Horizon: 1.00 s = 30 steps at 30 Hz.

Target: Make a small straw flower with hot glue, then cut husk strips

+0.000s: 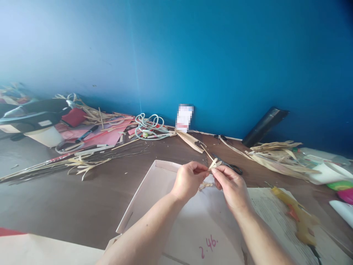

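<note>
My left hand [189, 182] and my right hand [233, 187] meet over an open white cardboard box [139, 197]. Between their fingertips is a small pale dried husk piece [215, 163] with short petal-like strips, pinched from both sides. A thin pale stick [206, 151] juts up from it toward the wall. Some more dried bits [206, 186] lie in the box beneath my fingers. Just behind my right hand rest dark-handled scissors [234, 168], partly hidden. Purple handwriting [209, 246] marks the box surface between my forearms.
At right, a yellow glue gun [299, 217] lies on a printed sheet [264, 206]. Dried husks [275, 162] and a black tube [264, 127] are behind it. A coiled pale cable [150, 127], pink paper [110, 135] and husk strips [85, 165] spread leftward along the blue wall [220, 66].
</note>
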{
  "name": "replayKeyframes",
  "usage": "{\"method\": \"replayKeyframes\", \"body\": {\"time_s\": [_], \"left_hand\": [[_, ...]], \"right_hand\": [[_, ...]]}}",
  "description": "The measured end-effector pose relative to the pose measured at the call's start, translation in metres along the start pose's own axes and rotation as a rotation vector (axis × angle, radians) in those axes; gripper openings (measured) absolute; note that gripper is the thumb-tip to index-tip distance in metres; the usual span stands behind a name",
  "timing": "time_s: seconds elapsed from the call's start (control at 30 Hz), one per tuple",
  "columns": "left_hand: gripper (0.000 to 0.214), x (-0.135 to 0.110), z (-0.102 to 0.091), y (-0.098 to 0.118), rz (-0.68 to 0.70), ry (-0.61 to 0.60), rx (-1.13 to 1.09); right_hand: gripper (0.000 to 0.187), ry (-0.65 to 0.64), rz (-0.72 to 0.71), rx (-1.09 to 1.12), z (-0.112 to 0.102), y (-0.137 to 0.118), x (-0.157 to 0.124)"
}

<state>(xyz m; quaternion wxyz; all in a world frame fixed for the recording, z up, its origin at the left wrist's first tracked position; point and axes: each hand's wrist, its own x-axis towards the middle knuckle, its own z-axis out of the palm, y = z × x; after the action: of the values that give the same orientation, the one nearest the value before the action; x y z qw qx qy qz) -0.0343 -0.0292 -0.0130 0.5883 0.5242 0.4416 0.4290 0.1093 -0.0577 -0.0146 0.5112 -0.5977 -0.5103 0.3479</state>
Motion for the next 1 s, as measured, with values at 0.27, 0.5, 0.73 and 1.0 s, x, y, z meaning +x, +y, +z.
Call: {"method": "replayKeyframes", "body": {"time_s": [0.27,0.5,0.73,1.0], "left_hand": [[0.013,0.0007,-0.0006,-0.0015,-0.004,-0.005,-0.001],[0.013,0.0006,-0.0012,-0.0003,0.003,-0.003,0.01],[0.013,-0.0005,-0.0001,0.0003,0.002,-0.006,0.076],[0.012,-0.001,0.0014,0.0002,-0.03,-0.039,0.098]], "right_hand": [[0.027,-0.027,0.021,0.033,-0.0025,0.0018,0.0003],[0.026,-0.093,0.039,0.194,-0.0026,-0.0015,0.0018],[0.02,-0.136,0.19,0.504,-0.0021,-0.002,0.0063],[0.012,-0.15,0.212,0.605,-0.0026,-0.0043,0.0096]]}}
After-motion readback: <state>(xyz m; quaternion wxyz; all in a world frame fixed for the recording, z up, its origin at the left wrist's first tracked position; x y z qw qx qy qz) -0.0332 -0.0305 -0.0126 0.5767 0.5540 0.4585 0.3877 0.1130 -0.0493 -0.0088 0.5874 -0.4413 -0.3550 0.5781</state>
